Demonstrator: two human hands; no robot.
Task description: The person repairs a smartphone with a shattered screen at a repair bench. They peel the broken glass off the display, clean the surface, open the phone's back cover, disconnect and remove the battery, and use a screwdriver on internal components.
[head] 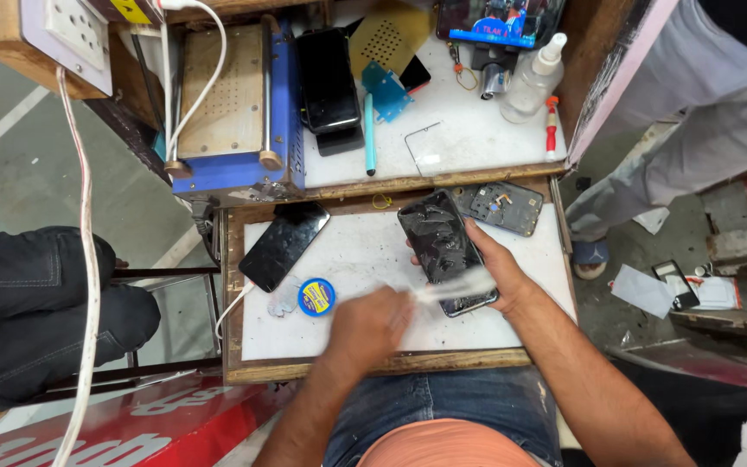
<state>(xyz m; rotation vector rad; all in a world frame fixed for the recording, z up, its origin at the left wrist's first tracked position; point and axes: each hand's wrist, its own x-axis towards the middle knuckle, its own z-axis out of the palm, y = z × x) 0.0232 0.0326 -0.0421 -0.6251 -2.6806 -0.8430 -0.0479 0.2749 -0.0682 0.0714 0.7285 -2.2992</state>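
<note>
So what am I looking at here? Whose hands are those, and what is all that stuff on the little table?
This picture comes from a camera worn on a person's head, so you look down just as they do. The two bare arms coming from the bottom belong to that person.

The right hand holds a black phone with a cracked, messy front. The left hand is blurry because it is moving fast; it seems to hold something pale and thin by the phone, but I cannot tell what.

On the white worktop lie another dark phone screen, a small round blue tin and an opened phone back showing its insides.

Behind it sit a blue machine with a flat metal plate, a clear squeeze bottle and a teal tool. Other people's legs show at both sides.
</note>
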